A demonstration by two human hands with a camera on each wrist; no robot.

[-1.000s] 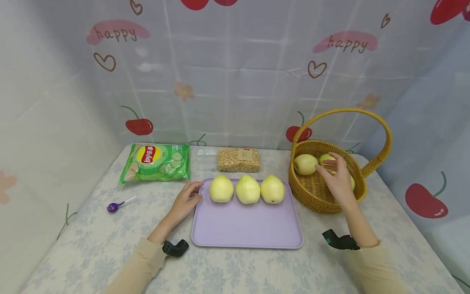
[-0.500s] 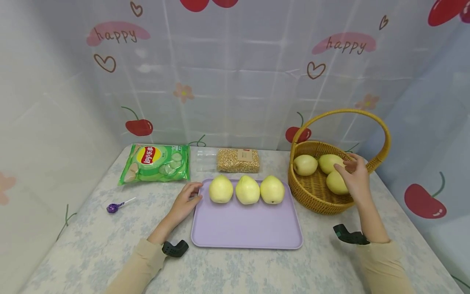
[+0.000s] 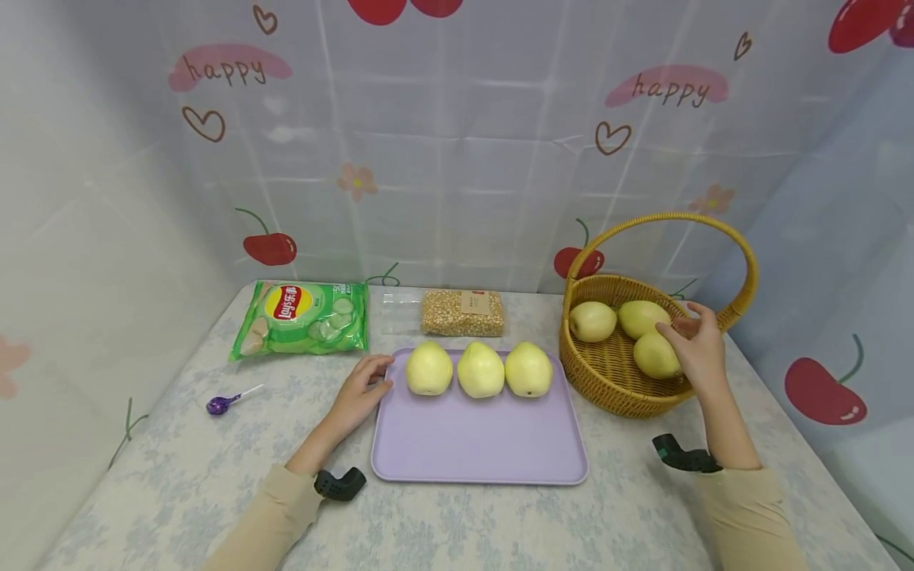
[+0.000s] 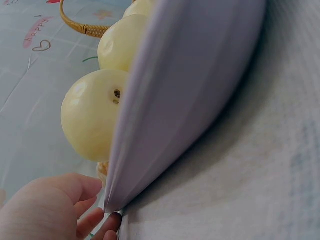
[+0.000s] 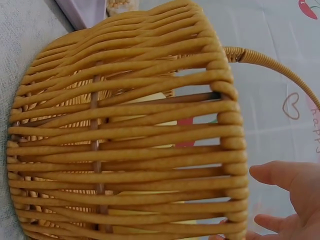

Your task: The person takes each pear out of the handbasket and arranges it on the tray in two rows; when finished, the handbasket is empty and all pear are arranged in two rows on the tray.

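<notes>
Right hand (image 3: 703, 361) sits farther right than 1 s ago, relaxed, gripping nothing, at tan woven wicker basket (image 3: 589, 377); left hand (image 3: 359, 390) touches lilac rectangular plastic tray (image 3: 478, 444), loose-fingered. Nearest pale-yellow rounded fruit (image 3: 651, 357) lies inside basket: probably firm, weighty, smooth, bruisable; cup widest part.

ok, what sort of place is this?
Probably a staged tabletop recording setup: a printed curtain backs the table, and two black wrist units are in view. The wider room isn't visible.
</notes>
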